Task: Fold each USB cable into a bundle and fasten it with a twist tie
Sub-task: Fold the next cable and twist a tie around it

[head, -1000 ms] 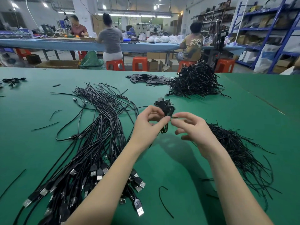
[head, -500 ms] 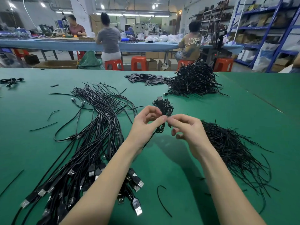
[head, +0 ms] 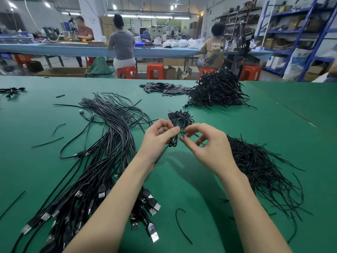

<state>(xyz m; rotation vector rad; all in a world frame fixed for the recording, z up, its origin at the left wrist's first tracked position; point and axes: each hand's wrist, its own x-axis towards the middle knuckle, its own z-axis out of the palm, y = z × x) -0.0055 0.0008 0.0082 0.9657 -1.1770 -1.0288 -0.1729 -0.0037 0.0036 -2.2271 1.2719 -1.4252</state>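
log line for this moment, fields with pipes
step: fastening tie | left hand: grips folded cable bundle | right hand: pinches twist tie at bundle | bundle above green table

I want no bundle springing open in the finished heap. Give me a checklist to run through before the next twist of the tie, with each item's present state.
1. Folded cable bundle held off the table: ok, left hand grips it at its middle.
2. Twist tie in hand: ok, right hand pinches it beside the bundle.
3. Tie fully wrapped round the bundle: cannot tell, fingers hide it.
4. Loops gathered: ok, though one strand trails below the left hand.
5. USB plug free of the tie: ok, it sticks out above.
6. Spare ties nearby: ok.
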